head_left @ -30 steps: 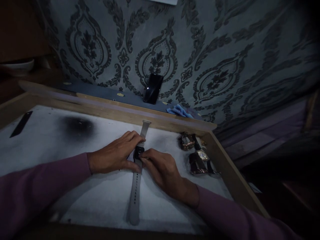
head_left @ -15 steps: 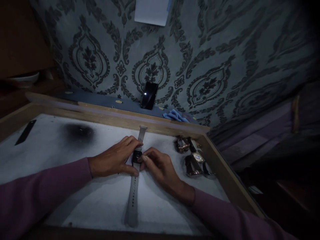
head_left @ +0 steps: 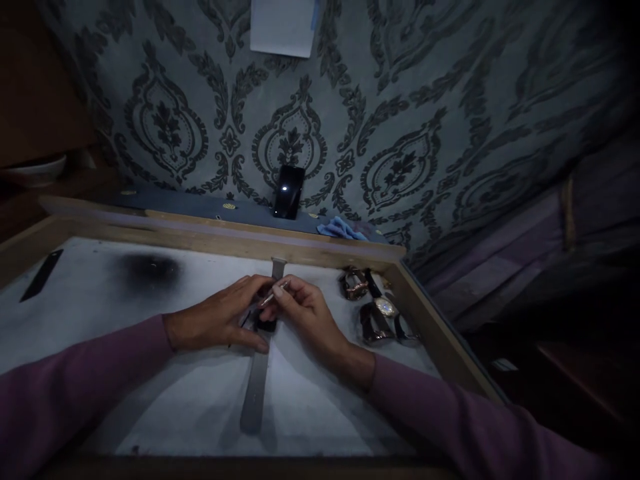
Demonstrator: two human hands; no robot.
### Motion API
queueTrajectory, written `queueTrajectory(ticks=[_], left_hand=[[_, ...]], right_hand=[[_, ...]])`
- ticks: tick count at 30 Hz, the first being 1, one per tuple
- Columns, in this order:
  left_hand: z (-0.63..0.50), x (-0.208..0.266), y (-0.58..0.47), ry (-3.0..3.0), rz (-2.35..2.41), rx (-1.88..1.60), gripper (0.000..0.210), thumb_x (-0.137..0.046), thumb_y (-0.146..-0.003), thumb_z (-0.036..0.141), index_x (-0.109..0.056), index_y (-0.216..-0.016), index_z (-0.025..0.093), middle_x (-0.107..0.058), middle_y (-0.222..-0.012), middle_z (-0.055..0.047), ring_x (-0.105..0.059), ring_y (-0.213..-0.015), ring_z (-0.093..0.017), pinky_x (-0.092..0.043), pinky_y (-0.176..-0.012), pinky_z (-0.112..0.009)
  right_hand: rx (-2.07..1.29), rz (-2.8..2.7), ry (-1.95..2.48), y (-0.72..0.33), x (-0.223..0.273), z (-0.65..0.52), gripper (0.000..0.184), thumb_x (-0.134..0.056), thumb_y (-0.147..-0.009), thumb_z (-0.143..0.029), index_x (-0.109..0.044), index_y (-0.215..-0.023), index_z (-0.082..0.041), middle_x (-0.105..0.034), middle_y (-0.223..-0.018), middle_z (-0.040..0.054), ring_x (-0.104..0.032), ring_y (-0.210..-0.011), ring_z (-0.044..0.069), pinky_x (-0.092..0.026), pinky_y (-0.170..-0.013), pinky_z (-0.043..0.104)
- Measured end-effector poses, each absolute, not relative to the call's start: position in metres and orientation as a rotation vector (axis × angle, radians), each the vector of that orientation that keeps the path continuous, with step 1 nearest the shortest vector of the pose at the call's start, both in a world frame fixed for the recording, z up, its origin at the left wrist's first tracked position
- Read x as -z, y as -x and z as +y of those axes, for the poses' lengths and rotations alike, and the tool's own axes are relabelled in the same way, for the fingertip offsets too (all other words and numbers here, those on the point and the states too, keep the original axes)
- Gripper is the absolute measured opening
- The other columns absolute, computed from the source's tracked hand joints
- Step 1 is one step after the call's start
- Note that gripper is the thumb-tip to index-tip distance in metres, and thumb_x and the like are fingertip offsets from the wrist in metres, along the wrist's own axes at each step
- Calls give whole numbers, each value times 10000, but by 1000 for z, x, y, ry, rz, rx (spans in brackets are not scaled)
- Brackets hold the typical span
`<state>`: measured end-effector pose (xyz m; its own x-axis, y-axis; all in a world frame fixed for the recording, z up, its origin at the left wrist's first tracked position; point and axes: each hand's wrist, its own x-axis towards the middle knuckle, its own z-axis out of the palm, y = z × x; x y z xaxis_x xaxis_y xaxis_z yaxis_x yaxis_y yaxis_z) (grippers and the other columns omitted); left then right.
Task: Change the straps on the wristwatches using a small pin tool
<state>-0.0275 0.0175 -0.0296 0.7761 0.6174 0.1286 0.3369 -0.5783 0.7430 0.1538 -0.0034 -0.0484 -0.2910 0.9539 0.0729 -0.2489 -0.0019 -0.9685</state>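
Observation:
A smartwatch with a grey strap (head_left: pixel 255 393) lies lengthwise before me, its dark case (head_left: pixel 267 325) partly covered by my hands. The far end of the strap points to the tray's back wall. My left hand (head_left: pixel 225 317) grips the watch from the left, thumb at the near side of the case and fingers at the far side. Just above the case, my right hand (head_left: pixel 305 310) pinches a thin, light-coloured pointed tool (head_left: pixel 270 297); its exact kind is unclear. A dark thin piece (head_left: pixel 246 319) shows beside the left palm.
Several wristwatches (head_left: pixel 384 307) lie at the right inside the wood-edged tray (head_left: pixel 225 238). A flat black strip (head_left: pixel 43 275) rests at the left, near a dark smudge (head_left: pixel 153 267). Behind the tray are a phone (head_left: pixel 289 192) leaning on the wall and a blue cloth (head_left: pixel 343 228).
My right hand has lifted slightly from the watch case, and the thin tool now shows in its fingers. The strap's near end has shifted. The view has swung a little right.

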Motion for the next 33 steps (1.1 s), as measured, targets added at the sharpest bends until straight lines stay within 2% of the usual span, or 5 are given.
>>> queueTrajectory(ticks=[14, 19, 24, 29, 33], left_hand=[[13, 30, 32, -2158, 680, -523, 755, -764, -764, 389, -309, -1349, 250, -476, -1324, -115, -496, -1193, -276, -421, -992, -445], [1, 26, 34, -2150, 833, -559, 469, -589, -888, 333, -363, -1287, 236, -529, -1230, -91, -563, -1002, -212, -485, -831, -364], [-16, 20, 38, -2314, 1026, -647, 129, -413, -900, 185, -499, -992, 213, -568, -924, -19, -541, -791, -163, -455, -691, -287], [-29, 22, 33, -2410, 900, -388, 181, -506, -885, 250, -552, -1056, 214, -638, -910, -7, -589, -728, -163, -465, -668, -268], [-30, 25, 28, -2484, 885, -395, 232, -387, -962, 208, -614, -1009, 217, -666, -896, -25, -631, -778, -176, -484, -707, -283]], right_hand=[[-1747, -875, 752, -151, 55, -4, 252, -765, -764, -364, -615, -812, -168, -710, -740, 13, -657, -618, 107, -497, -610, 213], [-1777, -823, 731, -152, 55, -7, 260, -770, -759, -365, -610, -796, -163, -715, -741, 18, -674, -644, 110, -506, -623, 202], [-1789, -772, 733, -153, 55, -6, 242, -735, -805, -346, -585, -756, -164, -728, -775, 35, -683, -665, 117, -518, -637, 215], [-1807, -760, 718, -153, 55, -5, 242, -710, -829, -339, -576, -738, -160, -725, -767, 33, -682, -652, 107, -519, -658, 215], [-1827, -765, 714, -159, 52, -6, 214, -678, -844, -300, -576, -719, -159, -730, -761, 37, -689, -664, 114, -513, -661, 220]])
